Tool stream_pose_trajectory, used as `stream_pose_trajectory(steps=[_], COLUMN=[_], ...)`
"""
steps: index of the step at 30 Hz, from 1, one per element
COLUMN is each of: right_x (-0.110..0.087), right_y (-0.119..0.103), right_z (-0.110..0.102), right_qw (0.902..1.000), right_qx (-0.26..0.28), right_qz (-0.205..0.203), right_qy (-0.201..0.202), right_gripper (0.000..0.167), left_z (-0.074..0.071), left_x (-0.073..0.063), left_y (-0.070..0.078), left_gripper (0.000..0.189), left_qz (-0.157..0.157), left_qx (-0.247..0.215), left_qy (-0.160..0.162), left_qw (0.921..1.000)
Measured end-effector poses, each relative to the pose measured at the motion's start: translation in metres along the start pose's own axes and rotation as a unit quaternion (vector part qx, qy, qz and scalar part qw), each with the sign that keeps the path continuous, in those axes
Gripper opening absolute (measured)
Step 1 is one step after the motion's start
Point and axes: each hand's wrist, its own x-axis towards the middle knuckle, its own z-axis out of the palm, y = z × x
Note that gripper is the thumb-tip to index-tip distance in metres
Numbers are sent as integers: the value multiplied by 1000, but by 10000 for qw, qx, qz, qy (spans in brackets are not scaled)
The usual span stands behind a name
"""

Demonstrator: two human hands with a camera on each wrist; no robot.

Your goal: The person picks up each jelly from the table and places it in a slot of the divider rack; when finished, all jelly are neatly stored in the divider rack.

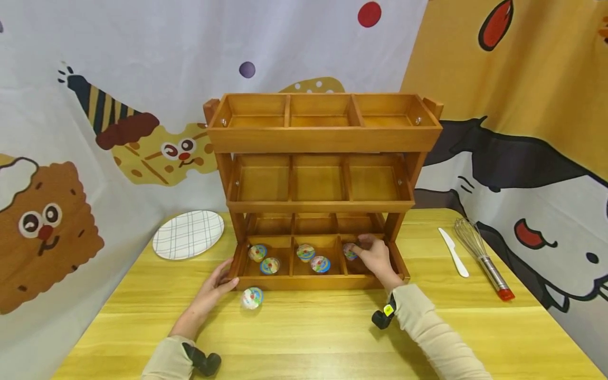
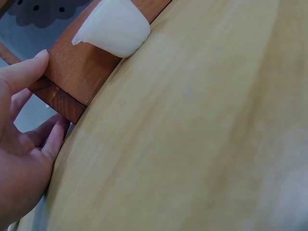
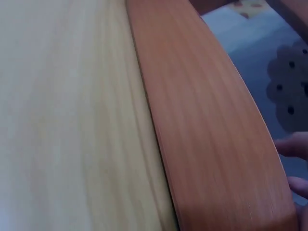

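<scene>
A three-tier wooden shelf (image 1: 323, 140) with divided compartments stands on the table. My left hand (image 1: 209, 295) holds its lower left front corner, thumb on the front board and fingers along the side, as the left wrist view shows. My right hand (image 1: 377, 259) reaches into the bottom tier's right compartment and pinches a small jelly cup (image 1: 349, 252) there. Two jelly cups (image 1: 269, 265) lie in the left compartment and two more (image 1: 320, 264) in the middle one. Another jelly cup (image 1: 252, 298) sits on the table before the shelf, near my left thumb.
A white plate with a grid pattern (image 1: 189, 235) lies at the back left of the table (image 1: 304, 338). On the right are a white knife (image 1: 453, 253) and a whisk (image 1: 484, 258) with a red-tipped handle. A printed curtain (image 1: 157, 47) hangs behind the shelf.
</scene>
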Motion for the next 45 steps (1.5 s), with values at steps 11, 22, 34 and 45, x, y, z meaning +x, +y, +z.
stream_pose_trajectory(steps=[11, 22, 34, 45], right_x=[-98, -119, -116, -117], right_y=[-84, -108, -100, -100], right_z=[64, 134, 179, 182], right_qw=[9645, 9449, 9413, 9517], right_qx=[1321, 1842, 2291, 2104], right_qz=[-2062, -729, -644, -794], right_qy=[-989, -2607, -2395, -2091], right_gripper=[44, 54, 56, 51], left_z=[1, 2, 1, -1], left_x=[2, 5, 2, 2], left_y=[-1, 0, 0, -3], left_gripper=[62, 62, 62, 61], left_qz=[-127, -60, 36, 101], left_qx=[96, 124, 46, 14], left_qy=[-84, 7, 6, -7], left_qw=[9998, 9999, 10000, 9999])
